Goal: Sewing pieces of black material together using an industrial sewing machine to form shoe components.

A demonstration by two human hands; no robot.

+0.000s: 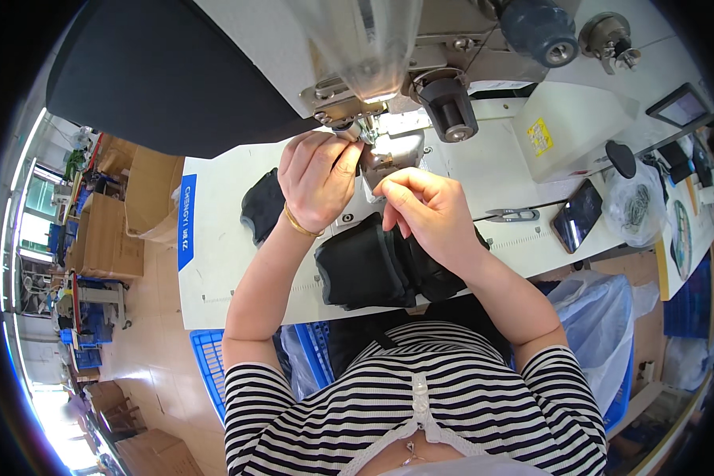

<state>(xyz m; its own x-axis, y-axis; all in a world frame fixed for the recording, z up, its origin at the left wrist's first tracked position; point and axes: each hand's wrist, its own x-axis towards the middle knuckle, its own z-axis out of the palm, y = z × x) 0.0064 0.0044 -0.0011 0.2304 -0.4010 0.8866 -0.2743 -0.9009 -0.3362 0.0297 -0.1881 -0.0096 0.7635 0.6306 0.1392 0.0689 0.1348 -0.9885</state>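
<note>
My left hand (317,178) reaches up to the needle area of the sewing machine (373,71), fingers pinched together right at the presser foot (362,135); whether it holds thread or cloth is hidden. A gold bracelet circles that wrist. My right hand (424,210) is beside it, thumb and forefinger pinched close to the machine's metal plate (397,151), resting over a pile of black fabric pieces (373,270) on the white table (230,262). Another black fabric piece (263,205) lies left of my left hand.
Thread snips (512,214), a dark phone (577,216) and a clear bag (635,205) lie on the table to the right. A white control box (571,131) stands behind them. Blue crates (210,357) and a plastic-lined bin (599,317) sit below the table. Cardboard boxes (107,238) stand at left.
</note>
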